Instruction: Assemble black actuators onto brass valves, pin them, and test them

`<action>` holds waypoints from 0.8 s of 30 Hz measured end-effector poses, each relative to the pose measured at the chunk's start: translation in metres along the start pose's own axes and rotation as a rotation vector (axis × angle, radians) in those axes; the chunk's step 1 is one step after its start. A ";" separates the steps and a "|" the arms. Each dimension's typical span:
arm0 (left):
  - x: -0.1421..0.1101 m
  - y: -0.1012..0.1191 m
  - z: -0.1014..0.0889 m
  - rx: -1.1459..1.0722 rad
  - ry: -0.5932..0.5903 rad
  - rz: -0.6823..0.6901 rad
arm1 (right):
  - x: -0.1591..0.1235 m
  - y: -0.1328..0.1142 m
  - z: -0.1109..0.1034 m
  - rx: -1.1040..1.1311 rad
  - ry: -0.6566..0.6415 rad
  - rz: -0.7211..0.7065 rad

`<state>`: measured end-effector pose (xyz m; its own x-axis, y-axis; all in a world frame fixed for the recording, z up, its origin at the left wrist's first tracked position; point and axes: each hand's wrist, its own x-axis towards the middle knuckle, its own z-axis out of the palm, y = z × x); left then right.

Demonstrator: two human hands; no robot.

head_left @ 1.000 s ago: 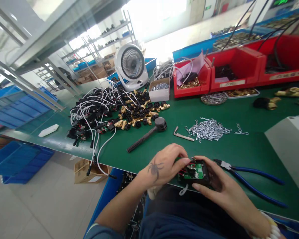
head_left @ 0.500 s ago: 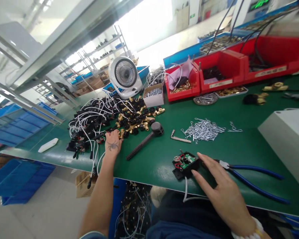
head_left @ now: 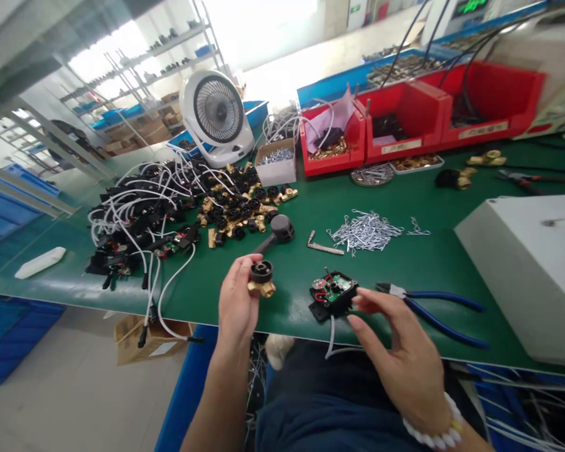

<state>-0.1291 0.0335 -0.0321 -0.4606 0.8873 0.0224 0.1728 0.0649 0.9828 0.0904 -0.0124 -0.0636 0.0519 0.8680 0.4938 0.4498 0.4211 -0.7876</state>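
My left hand (head_left: pixel 239 298) is closed on a brass valve with a black round cap (head_left: pixel 262 279), held above the front of the bench. My right hand (head_left: pixel 398 358) has thumb and fingers apart, just right of a black housing with a green circuit board (head_left: pixel 336 292). Red wires show in that housing, and a white cable runs from its front side. Whether my right fingertips touch it I cannot tell. Blue-handled pliers (head_left: pixel 433 304) lie to the right. Behind my left hand lies a dark mallet (head_left: pixel 281 229), its handle partly hidden.
Black housings with white cables (head_left: pixel 136 213) and brass valves (head_left: pixel 238 210) are heaped at left. Metal clips (head_left: pixel 367 231) and a small hex key (head_left: pixel 327 247) lie mid-bench. Red bins (head_left: pixel 334 164), a white fan (head_left: pixel 216 119) and a grey box (head_left: pixel 527 276) stand around the bench.
My left hand has come from the heap toward me, now with a brass valve in it. My right hand stays by the black housing. The view has shifted slightly.
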 end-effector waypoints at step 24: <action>-0.077 0.022 0.044 -0.043 -0.486 0.675 | 0.004 -0.037 -0.031 0.680 -0.174 0.484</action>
<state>-0.0515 -0.0127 -0.0204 0.1590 0.8282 0.5375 0.2388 -0.5605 0.7930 0.1012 -0.0329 -0.0212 -0.0621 0.9977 0.0260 -0.2229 0.0116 -0.9748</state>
